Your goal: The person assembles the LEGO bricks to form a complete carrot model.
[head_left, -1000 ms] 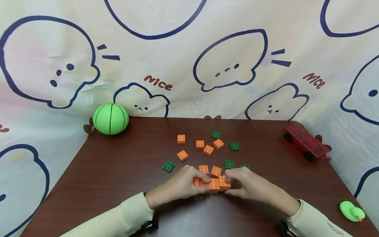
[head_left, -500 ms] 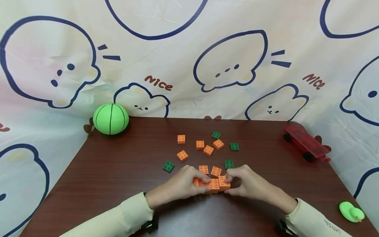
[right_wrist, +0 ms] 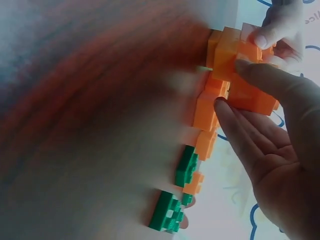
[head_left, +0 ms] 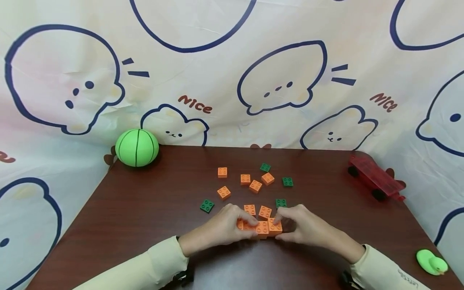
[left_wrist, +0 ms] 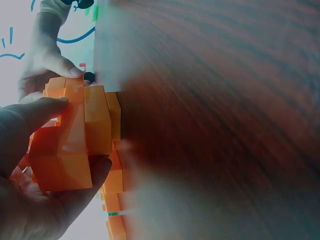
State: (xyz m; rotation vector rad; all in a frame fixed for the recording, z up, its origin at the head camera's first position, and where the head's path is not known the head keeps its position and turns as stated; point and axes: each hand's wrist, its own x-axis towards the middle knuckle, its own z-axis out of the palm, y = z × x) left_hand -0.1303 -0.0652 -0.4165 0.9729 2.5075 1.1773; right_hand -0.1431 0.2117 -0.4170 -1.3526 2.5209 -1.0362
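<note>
Several orange toy bricks form a joined, stepped stack [head_left: 262,228] near the middle of the dark table [head_left: 137,209]. My left hand [head_left: 226,225] grips its left end, thumb on the near side and fingers behind. At the right end, my right hand [head_left: 308,225] pinches an orange brick [head_left: 274,226] between thumb and fingers. In the left wrist view, the stack [left_wrist: 72,145] has more bricks below its top layer, on the table side. The right wrist view shows my right thumb and fingertips pressed against the end brick [right_wrist: 250,92]. My fingers hide part of the stack's far side.
Two loose orange bricks [head_left: 265,212] lie just behind the stack. Farther back are several orange bricks [head_left: 245,179] and green bricks [head_left: 287,182]. A green ball [head_left: 137,148] stands back left, a red toy car [head_left: 376,177] back right, and a green toy duck [head_left: 431,262] front right.
My right hand has shifted slightly, covering a green brick that showed behind it one second ago. The left hand keeps its grip on the stack. The head view has tilted up slightly.
</note>
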